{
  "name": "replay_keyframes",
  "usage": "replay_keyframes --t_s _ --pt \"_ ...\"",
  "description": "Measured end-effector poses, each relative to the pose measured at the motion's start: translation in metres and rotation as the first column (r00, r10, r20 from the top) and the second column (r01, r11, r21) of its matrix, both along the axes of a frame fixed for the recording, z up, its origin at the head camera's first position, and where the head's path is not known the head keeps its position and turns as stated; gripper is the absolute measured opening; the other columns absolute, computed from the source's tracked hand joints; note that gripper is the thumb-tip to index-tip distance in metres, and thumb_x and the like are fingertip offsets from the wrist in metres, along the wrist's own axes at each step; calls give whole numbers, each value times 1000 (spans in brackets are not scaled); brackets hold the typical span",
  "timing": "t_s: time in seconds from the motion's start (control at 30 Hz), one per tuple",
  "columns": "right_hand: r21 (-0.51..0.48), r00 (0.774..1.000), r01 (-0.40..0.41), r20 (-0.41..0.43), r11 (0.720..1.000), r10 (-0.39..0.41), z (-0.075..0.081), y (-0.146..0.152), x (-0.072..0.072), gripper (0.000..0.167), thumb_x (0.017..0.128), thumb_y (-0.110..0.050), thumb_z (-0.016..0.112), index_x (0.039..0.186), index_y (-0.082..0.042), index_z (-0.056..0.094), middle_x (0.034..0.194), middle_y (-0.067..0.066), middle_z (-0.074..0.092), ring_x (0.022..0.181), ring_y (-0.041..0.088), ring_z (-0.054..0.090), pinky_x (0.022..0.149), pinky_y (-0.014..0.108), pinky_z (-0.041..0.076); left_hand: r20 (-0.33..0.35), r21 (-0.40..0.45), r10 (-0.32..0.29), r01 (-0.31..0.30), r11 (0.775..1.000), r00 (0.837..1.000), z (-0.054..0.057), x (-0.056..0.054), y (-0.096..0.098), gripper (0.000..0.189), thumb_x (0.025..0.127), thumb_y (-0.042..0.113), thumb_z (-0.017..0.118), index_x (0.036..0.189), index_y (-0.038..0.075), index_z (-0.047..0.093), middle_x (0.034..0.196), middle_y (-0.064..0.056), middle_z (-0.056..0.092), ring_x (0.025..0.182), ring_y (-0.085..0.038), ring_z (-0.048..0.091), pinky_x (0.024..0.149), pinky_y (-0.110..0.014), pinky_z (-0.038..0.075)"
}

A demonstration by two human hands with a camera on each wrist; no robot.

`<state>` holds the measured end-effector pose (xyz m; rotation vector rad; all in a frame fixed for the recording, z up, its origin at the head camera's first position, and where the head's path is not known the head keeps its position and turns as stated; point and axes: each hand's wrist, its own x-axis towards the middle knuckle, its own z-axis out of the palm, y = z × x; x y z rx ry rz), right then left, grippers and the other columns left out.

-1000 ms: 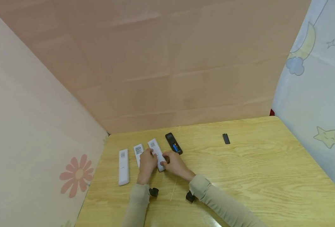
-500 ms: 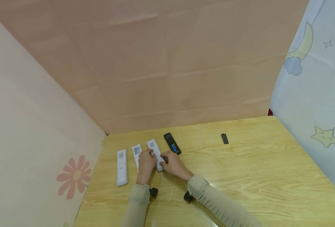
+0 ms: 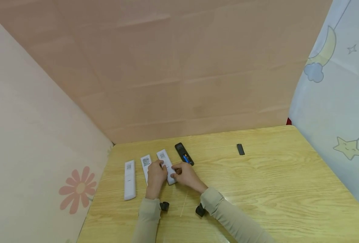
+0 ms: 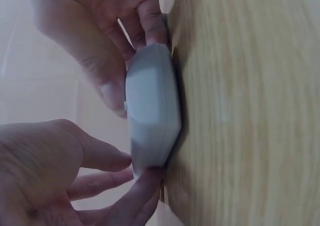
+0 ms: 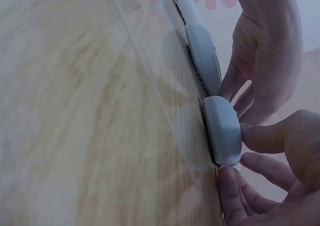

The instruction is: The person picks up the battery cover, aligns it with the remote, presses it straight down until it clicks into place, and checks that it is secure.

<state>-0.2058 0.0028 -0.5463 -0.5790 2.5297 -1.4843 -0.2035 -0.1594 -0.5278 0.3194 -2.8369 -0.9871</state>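
Observation:
Two hands work at one white remote control (image 3: pixel 163 156), lying back side up with a printed label at its far end. My left hand (image 3: pixel 156 175) holds its left side, fingers low along the edge and close to the tabletop. Across from it, my right hand (image 3: pixel 187 175) pinches the near right side, thumb against the upper face. In the left wrist view the remote's rounded end (image 4: pixel 150 100) faces the camera, with fingers on both sides. A second white remote (image 3: pixel 146 163) lies just left, partly hidden by the left hand. The underside of the held remote is hidden.
Another white remote (image 3: pixel 130 180) lies farther left. Behind the right hand is a black remote (image 3: pixel 180 150) with its battery compartment uncovered, a blue battery showing. A small black battery cover (image 3: pixel 240 149) lies to the right on the wooden table (image 3: pixel 273 189). Walls border the table.
The head view shifts slightly. Both hands stay on the same white remote with hardly any visible movement, and the other remotes and the cover stay in place.

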Motion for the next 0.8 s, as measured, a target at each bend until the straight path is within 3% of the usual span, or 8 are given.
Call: replay_keyframes --t_s 0.17,0.3,0.4,0.67,0.8 --pt "3 1000 -10 0 1000 10 3 1 0 33 96 -8 79 128 3 75 119 17 74 94 19 72 73 27 61 15 -5 -38 38 999 999 6 -1 -1 29 100 8 69 124 -7 73 109 -25 75 80 -32 73 65 -44 61" --pt "-18 1000 -15 22 1000 15 7 7 0 33 99 -11 76 131 0 74 124 17 75 100 22 73 78 30 62 75 -41 -43 47 998 996 13 -1 0 35 100 19 72 127 -3 71 120 -23 68 85 -33 68 68 -47 59" --pt "-42 1000 -13 27 999 15 10 15 -2 33 101 -12 74 131 0 74 125 17 75 103 24 74 81 32 63 84 -50 -42 46 998 996 18 -1 3 40 100 26 74 130 -1 71 130 -23 63 94 -36 68 73 -51 59" --pt "-37 1000 24 -8 999 -25 26 42 -15 30 102 -7 70 130 3 73 111 16 76 88 24 73 72 32 62 44 14 -132 131 991 990 20 -9 22 47 101 25 74 137 -3 64 130 -23 66 113 -40 67 87 -52 61" --pt "-21 998 68 14 997 -68 34 60 -24 33 103 -11 71 134 1 72 116 15 76 93 27 76 72 33 63 28 44 -164 163 986 986 19 -14 33 50 100 22 75 138 -8 61 129 -26 68 117 -43 67 93 -54 60"
